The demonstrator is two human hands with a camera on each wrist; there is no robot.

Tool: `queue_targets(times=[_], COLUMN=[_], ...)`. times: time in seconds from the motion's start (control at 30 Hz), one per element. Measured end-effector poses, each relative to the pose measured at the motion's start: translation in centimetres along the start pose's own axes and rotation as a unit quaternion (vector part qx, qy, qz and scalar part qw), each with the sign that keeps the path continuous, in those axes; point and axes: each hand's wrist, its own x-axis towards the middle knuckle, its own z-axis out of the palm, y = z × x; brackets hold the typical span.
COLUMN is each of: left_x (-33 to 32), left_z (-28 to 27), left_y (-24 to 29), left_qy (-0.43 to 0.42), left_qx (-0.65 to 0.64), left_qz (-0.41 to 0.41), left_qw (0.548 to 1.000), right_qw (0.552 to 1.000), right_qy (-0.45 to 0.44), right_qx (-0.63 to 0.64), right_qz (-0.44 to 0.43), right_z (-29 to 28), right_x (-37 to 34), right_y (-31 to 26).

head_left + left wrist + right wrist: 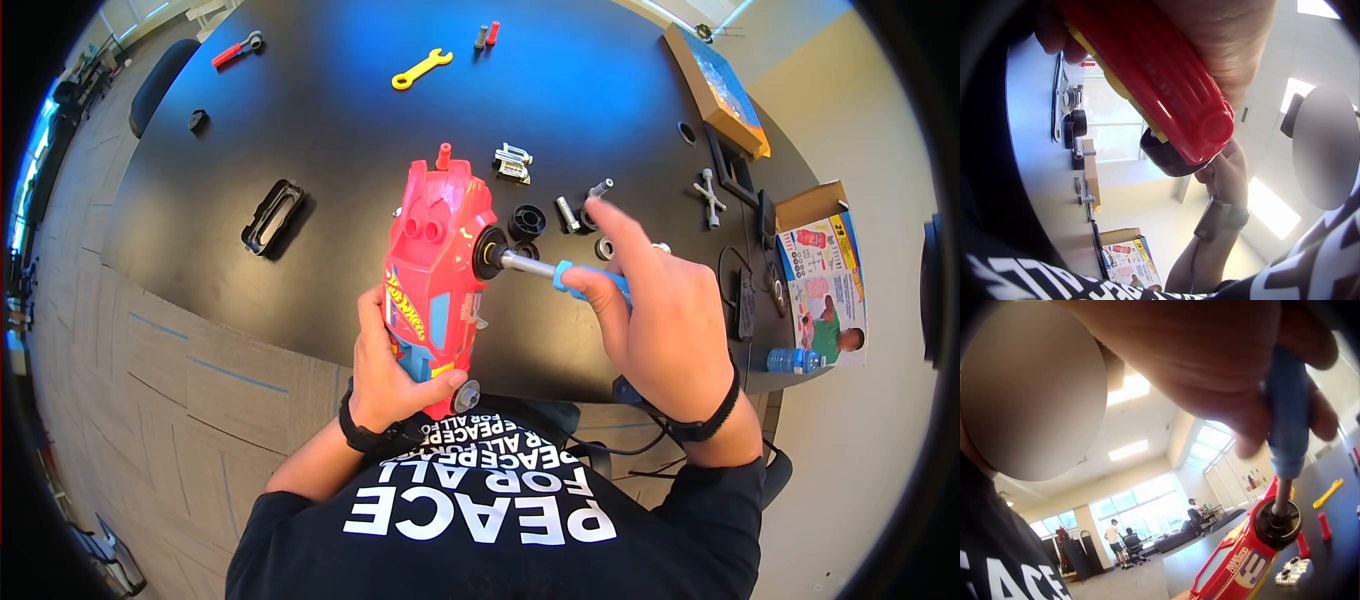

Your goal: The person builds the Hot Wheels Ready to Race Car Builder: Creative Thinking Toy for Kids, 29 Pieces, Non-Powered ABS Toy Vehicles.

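Observation:
My left hand (380, 370) grips a red toy car (440, 240) with Hot Wheels lettering, held up on its end above the table edge. My right hand (675, 325) holds a screwdriver (1288, 419) by its blue handle, with the index finger sticking out. The metal shaft meets the middle of a black wheel (1266, 534) on the car's side; the tip is hidden in the hub. Near my left thumb, a grey hub (466, 397) shows at the car's lower end. A red peg (444, 156) stands out of the upper end.
Loose black wheels (527, 222), a silver engine piece (513, 163) and grey bolts (567, 214) lie beyond the car. Farther off are a yellow wrench (422, 70), a red-handled tool (237, 50) and a black tray-like part (272, 217). A water bottle (795, 361) and boxes (825, 270) line the right side.

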Motion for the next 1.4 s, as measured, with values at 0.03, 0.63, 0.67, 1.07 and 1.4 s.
queue_targets(times=[0.03,0.63,0.67,1.07,1.4], left_x=[0.0,-0.1,-0.1,-0.1,-0.3], left_z=[0.0,-0.2,-0.2,-0.1,-0.3], left_y=[0.1,0.3,0.2,0.3,-0.2], left_qy=[-0.001,-0.004,-0.003,-0.008,-0.027], left_qx=[0.000,0.003,0.012,0.042,0.022], left_qz=[0.000,-0.011,-0.003,0.018,0.034], left_qw=[1.000,1.000,1.000,0.999,0.999], right_qw=[1.000,0.991,0.995,0.997,0.989], right_qy=[0.001,0.053,0.035,0.046,0.026], right_qx=[0.000,0.072,0.067,0.040,0.141], right_qz=[0.001,-0.101,-0.071,-0.052,-0.046], right_z=[-0.1,-0.1,0.2,0.5,0.1], right_x=[0.2,0.5,0.3,0.3,-0.2], right_y=[-0.3,-0.4,-0.2,-0.9,0.4])
